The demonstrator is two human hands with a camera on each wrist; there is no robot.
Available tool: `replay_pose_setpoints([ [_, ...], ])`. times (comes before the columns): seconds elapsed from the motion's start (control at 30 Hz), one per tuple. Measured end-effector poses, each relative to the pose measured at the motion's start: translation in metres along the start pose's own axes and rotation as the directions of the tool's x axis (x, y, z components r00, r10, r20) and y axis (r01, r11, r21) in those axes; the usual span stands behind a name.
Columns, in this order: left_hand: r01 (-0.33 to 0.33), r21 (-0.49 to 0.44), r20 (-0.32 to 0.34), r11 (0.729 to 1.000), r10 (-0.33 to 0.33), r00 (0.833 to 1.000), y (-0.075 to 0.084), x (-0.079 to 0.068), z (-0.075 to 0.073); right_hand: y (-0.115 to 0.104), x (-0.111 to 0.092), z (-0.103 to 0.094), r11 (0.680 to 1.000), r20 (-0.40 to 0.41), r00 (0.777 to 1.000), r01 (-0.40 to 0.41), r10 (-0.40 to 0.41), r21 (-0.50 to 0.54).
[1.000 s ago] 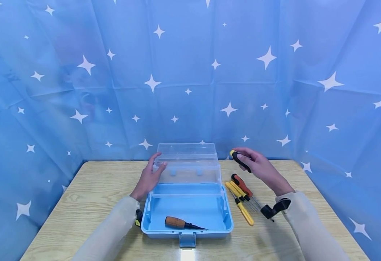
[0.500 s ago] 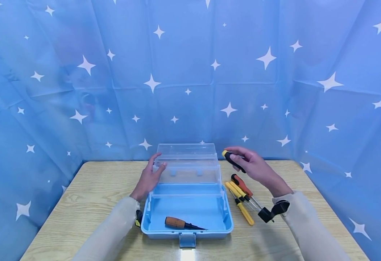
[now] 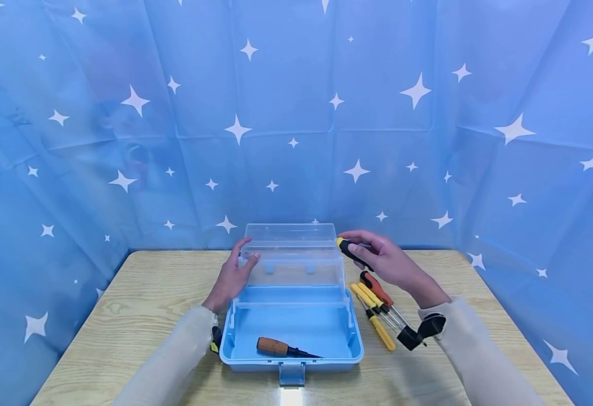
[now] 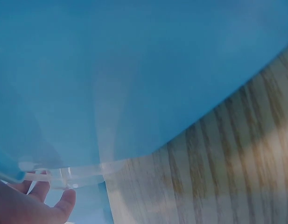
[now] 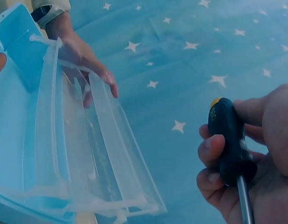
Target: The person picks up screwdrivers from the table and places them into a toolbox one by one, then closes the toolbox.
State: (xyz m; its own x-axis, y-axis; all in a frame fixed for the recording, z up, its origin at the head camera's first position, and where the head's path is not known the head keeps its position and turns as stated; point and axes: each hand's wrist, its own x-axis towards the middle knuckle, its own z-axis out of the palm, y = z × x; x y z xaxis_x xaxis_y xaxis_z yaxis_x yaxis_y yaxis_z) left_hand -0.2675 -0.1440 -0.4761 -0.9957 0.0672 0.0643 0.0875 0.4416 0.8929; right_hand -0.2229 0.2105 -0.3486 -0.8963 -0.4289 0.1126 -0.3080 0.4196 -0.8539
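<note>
My right hand (image 3: 390,259) grips the black and yellow handle of a screwdriver (image 3: 353,255), held up beside the right edge of a raised clear lid (image 3: 291,273). The metal shaft of this screwdriver (image 5: 245,200) shows below the fist in the right wrist view. My left hand (image 3: 230,282) holds the lid's left edge, thumb in front and fingers partly hidden behind. Below the lid stands an open light blue toolbox (image 3: 334,362). Inside, near its front, lies a brown-handled pointed tool (image 3: 281,347) with a dark tip.
Right of the toolbox, several yellow-handled tools (image 3: 380,331) and a red and black screwdriver (image 3: 377,287) lie on the wooden table (image 3: 149,299). A small black and yellow object (image 3: 215,338) sits by the toolbox's left side. Behind hangs a blue star-patterned curtain (image 3: 296,113).
My right hand has moved left with the screwdriver, from over the table to beside the clear lid. The left hand has stayed on the lid.
</note>
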Motion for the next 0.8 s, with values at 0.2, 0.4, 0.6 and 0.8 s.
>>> replay_pose_setpoints([
  [0.2, 0.01, 0.005, 0.0, 1.0, -0.01, 1.0, 0.0, 0.0, 0.0, -0.007, 0.001, 0.007, 1.0, 0.037, 0.999, 0.018, -0.018, -0.003],
  [0.4, 0.016, 0.002, 0.005, 1.0, -0.016, 1.0, 0.001, 0.0, 0.0, -0.012, 0.002, 0.013, 0.999, 0.069, 0.997, 0.031, -0.031, -0.006],
  [0.6, 0.011, -0.001, 0.005, 1.0, -0.011, 1.0, 0.001, 0.0, 0.0, -0.017, 0.002, 0.019, 0.999, 0.104, 0.994, 0.034, -0.034, 0.003],
  [0.8, 0.004, -0.001, 0.003, 1.0, -0.004, 1.0, 0.0, 0.0, 0.0, -0.02, 0.003, 0.027, 0.999, 0.138, 0.989, 0.049, -0.05, 0.014],
])
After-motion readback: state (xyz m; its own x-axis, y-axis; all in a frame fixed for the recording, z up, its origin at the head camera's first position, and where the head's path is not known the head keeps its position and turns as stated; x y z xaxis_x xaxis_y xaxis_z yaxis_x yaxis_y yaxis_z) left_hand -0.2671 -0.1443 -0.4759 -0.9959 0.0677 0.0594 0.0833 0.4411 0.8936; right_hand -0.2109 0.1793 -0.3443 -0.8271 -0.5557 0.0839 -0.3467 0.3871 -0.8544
